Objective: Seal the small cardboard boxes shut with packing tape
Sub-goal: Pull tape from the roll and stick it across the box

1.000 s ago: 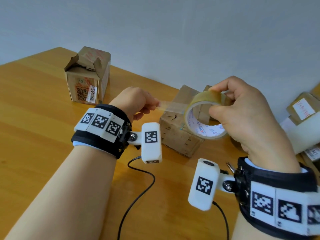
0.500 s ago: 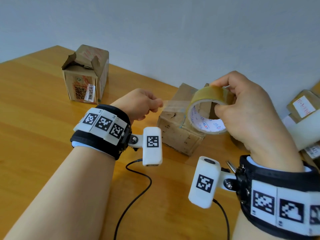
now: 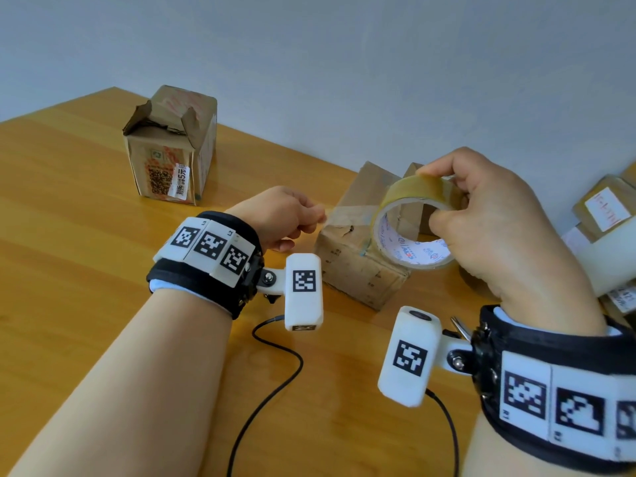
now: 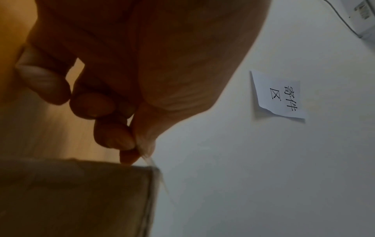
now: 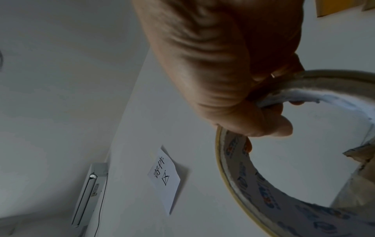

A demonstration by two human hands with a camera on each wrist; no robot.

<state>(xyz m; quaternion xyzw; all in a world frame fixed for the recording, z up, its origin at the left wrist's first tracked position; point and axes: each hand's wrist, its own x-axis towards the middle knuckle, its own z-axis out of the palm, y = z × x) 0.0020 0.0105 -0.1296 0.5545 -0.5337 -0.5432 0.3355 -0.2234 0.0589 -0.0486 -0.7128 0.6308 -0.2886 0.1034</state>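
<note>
Tape roll (image 3: 414, 228): tan packing tape on a white printed core, held in the air just above and in front of the near cardboard box (image 3: 358, 263), turned so its open centre faces the wearer. Right hand (image 3: 488, 232): clamped on the roll, thumb inside the core, fingers curled over the outer rim; the right wrist view (image 5: 233, 176) shows the same hold from below. Left hand (image 3: 282, 218): just left of the near box, thumb and forefinger pinched together on the free end of the tape strip (image 3: 347, 216), other fingers curled under. Strip: clear, pulled out from the roll toward the left hand, passing over the near box's top; whether it touches the cardboard I cannot tell, the film being faint. In the left wrist view the pinching fingertips (image 4: 125, 157) sit right at the box's upper edge (image 4: 81, 192).

Second box (image 3: 172, 149): well left of and behind the near box, upright, top flaps torn and standing open, barcode label on its front. Further parcels (image 3: 605, 211): stacked right of the near box, at the frame edge. Table (image 3: 69, 270): orange wood, bearing all boxes. Paper note (image 4: 278, 94): white, handwritten characters, stuck on the wall above the near box.
</note>
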